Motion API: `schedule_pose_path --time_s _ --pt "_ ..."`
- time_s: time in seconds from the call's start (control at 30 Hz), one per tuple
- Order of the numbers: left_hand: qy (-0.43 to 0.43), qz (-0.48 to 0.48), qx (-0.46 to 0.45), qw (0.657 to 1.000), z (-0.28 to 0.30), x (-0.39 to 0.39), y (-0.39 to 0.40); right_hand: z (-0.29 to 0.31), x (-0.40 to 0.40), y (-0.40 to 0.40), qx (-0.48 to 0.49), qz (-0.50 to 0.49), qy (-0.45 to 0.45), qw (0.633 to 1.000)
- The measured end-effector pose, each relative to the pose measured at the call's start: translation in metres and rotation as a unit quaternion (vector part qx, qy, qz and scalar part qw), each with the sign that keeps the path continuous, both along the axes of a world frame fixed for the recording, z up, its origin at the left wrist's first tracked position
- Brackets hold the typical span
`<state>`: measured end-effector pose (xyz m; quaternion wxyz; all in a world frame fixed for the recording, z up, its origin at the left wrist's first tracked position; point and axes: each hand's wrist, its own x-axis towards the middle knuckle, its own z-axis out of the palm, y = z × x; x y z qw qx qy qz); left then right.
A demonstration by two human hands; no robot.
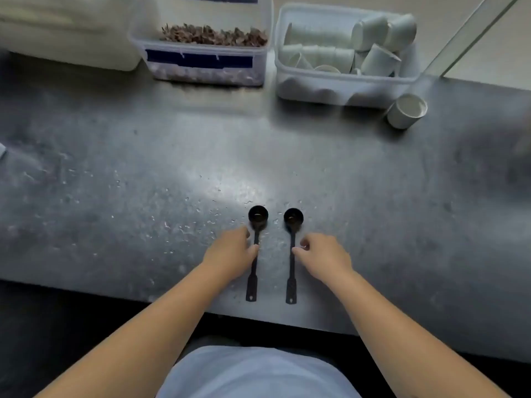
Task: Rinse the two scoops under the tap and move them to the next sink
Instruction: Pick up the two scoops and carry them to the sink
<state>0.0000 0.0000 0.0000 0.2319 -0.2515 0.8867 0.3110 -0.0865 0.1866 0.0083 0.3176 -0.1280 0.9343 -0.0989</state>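
Nearest the person, two black scoops lie parallel on the wet counter (143, 168), handles toward the front edge and bowls away. The left scoop (254, 254) and the right scoop (292, 257) sit just beside each other, apart, each with a round cup-shaped bowl, a thin straight shaft and a flattened tab end with a hanging hole.

The left hand (230, 254) rests at mid-shaft of the left scoop, fingers curled, fingertips touching the handle. The right hand (323, 255) does likewise on the right scoop, thumb and forefinger pinched at the shaft. Whether either pinch has fully closed cannot be told; both scoops lie flat.

Judged by form, the scoops are light, rigid plastic. Droplets on the counter suggest slick handles; a pinch at mid-shaft or on the wider tab should hold best.

The counter is dull grey metal, speckled and beaded with water. Farther back stand a clear tub of white cups (344, 53), a loose cup (406, 110) on its side, and a tub of brown pieces (201, 47). No tap or sink is in view
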Motion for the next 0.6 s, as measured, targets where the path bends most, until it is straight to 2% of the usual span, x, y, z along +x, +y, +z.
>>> schedule_pose_path --time_s 0.2,0.4,0.5,0.6 --pt "0.025 0.111 0.022 0.993 -0.014 -0.017 0.006 -0.013 0.002 -0.017 -0.042 -0.104 -0.008 0.994" --pt "0.008 0.123 0.043 0.992 -0.020 -0.024 -0.001 -0.022 -0.010 -0.024 -0.044 -0.083 0.001 0.996" --pt "0.004 0.135 0.093 0.986 -0.023 -0.025 -0.006 -0.029 -0.015 -0.023 -0.089 -0.112 -0.052 0.988" --pt "0.000 0.144 0.139 0.980 -0.021 -0.023 -0.013 -0.032 -0.012 -0.019 -0.178 -0.185 -0.149 0.955"
